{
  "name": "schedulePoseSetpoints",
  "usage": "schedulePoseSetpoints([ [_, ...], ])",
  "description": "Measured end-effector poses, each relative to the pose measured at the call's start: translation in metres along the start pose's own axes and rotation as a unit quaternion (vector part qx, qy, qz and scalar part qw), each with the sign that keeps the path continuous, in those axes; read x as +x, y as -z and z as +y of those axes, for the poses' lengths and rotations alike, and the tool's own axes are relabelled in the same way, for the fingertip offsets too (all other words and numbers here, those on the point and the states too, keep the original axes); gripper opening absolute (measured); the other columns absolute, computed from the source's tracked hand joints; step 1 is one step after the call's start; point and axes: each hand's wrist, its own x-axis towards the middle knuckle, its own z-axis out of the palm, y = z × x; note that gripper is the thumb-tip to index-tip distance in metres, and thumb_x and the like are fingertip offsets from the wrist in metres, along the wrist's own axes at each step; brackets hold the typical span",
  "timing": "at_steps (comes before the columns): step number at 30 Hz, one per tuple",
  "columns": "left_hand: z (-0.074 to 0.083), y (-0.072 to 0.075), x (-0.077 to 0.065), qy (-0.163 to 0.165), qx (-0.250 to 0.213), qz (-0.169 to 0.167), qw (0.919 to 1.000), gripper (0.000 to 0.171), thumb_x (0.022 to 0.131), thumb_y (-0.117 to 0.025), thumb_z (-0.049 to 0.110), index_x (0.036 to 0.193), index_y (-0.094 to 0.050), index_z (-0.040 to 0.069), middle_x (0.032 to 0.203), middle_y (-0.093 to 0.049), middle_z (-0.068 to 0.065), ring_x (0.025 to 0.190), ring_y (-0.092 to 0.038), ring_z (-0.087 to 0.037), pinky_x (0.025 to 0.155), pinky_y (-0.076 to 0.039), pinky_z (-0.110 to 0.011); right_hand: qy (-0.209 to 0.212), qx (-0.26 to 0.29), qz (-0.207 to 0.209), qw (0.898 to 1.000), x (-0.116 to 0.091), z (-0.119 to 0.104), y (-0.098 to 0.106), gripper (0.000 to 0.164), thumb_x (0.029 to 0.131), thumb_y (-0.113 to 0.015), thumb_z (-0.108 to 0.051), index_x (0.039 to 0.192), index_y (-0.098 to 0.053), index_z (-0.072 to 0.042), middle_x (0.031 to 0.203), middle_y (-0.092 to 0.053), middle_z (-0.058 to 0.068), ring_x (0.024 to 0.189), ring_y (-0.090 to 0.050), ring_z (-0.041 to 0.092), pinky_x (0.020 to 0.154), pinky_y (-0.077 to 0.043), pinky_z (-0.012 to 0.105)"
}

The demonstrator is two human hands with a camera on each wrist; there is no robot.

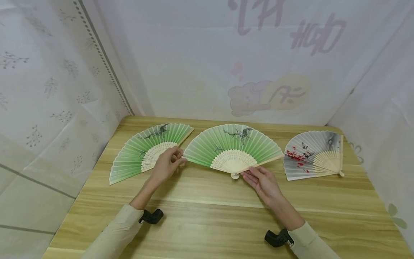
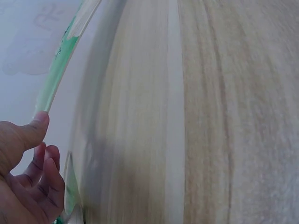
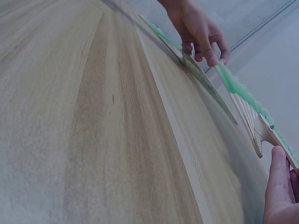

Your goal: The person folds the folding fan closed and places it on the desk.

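Observation:
A spread green folding fan (image 1: 207,144) with a dark branch print and pale ribs is held between both hands. My left hand (image 1: 166,166) pinches its left tip between thumb and fingers, also seen in the left wrist view with the thumb (image 2: 39,122) on the fan's edge. Below the right guard stick, close to the pivot, my right hand (image 1: 264,184) grips the fan. In the right wrist view the fan (image 3: 238,91) stands raised off the tabletop. Another spread green fan (image 1: 127,162) lies to the left, just behind the left hand.
A grey folding fan (image 1: 299,167) with red blossoms and a butterfly lies spread at the right. Everything is on a wood-grain table (image 1: 207,216). Printed curtains (image 1: 181,72) hang behind and at both sides. Black wrist mounts (image 1: 151,217) sit at the cuffs.

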Motion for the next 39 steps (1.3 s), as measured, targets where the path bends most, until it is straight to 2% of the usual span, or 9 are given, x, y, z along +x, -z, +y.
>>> schedulePoseSetpoints([
  [6, 0.001, 0.002, 0.001, 0.013, -0.032, 0.003, 0.9994, 0.017, 0.092, -0.076, 0.006, 0.100, -0.061, 0.004, 0.089, -0.064, -0.010, 0.071, -0.069, -0.031, 0.055, -0.054, -0.030, 0.010, 0.002, -0.010, 1.000, 0.000, 0.001, 0.000, 0.006, 0.105, -0.055, -0.001, 0.103, -0.061, 0.001, 0.098, -0.070, 0.017, 0.096, -0.072, 0.028, 0.097, -0.050, 0.041],
  [13, 0.004, 0.007, 0.001, 0.002, -0.019, 0.010, 0.9998, 0.018, 0.090, -0.078, 0.005, 0.099, -0.063, 0.004, 0.090, -0.068, -0.010, 0.076, -0.069, -0.029, 0.068, -0.057, -0.037, 0.022, -0.006, -0.035, 0.999, 0.002, 0.004, 0.003, 0.006, 0.104, -0.055, 0.000, 0.104, -0.061, 0.002, 0.099, -0.070, 0.018, 0.097, -0.072, 0.029, 0.096, -0.051, 0.041],
  [18, 0.006, 0.010, 0.004, -0.006, -0.014, 0.005, 0.9999, 0.019, 0.089, -0.079, 0.004, 0.098, -0.062, 0.004, 0.090, -0.067, -0.008, 0.082, -0.066, -0.026, 0.072, -0.056, -0.037, 0.022, -0.019, -0.051, 0.998, 0.002, 0.007, 0.007, 0.007, 0.105, -0.055, -0.001, 0.103, -0.062, 0.001, 0.100, -0.070, 0.018, 0.098, -0.072, 0.030, 0.096, -0.051, 0.041],
  [26, 0.007, 0.011, 0.006, -0.010, -0.019, -0.012, 0.9997, 0.019, 0.089, -0.079, 0.005, 0.097, -0.062, 0.005, 0.090, -0.067, -0.007, 0.081, -0.065, -0.027, 0.070, -0.055, -0.035, 0.035, -0.039, -0.048, 0.997, 0.000, 0.007, 0.011, 0.006, 0.104, -0.057, -0.002, 0.104, -0.062, 0.002, 0.101, -0.070, 0.018, 0.099, -0.071, 0.030, 0.096, -0.051, 0.042],
  [35, 0.010, 0.010, 0.019, -0.005, -0.052, -0.022, 0.9984, 0.017, 0.093, -0.077, 0.011, 0.100, -0.064, 0.005, 0.091, -0.066, -0.007, 0.079, -0.063, -0.026, 0.070, -0.053, -0.036, 0.064, -0.065, -0.044, 0.995, 0.002, 0.005, 0.016, 0.008, 0.104, -0.058, -0.003, 0.105, -0.064, 0.002, 0.099, -0.072, 0.018, 0.096, -0.072, 0.028, 0.093, -0.053, 0.042],
  [39, 0.012, 0.008, 0.021, 0.001, -0.061, -0.025, 0.9978, 0.017, 0.093, -0.077, 0.011, 0.101, -0.063, 0.005, 0.091, -0.066, -0.008, 0.080, -0.062, -0.025, 0.070, -0.052, -0.033, 0.080, -0.086, -0.047, 0.992, 0.000, 0.003, 0.018, 0.014, 0.104, -0.060, -0.006, 0.110, -0.062, 0.006, 0.100, -0.072, 0.018, 0.096, -0.072, 0.028, 0.092, -0.053, 0.042],
])
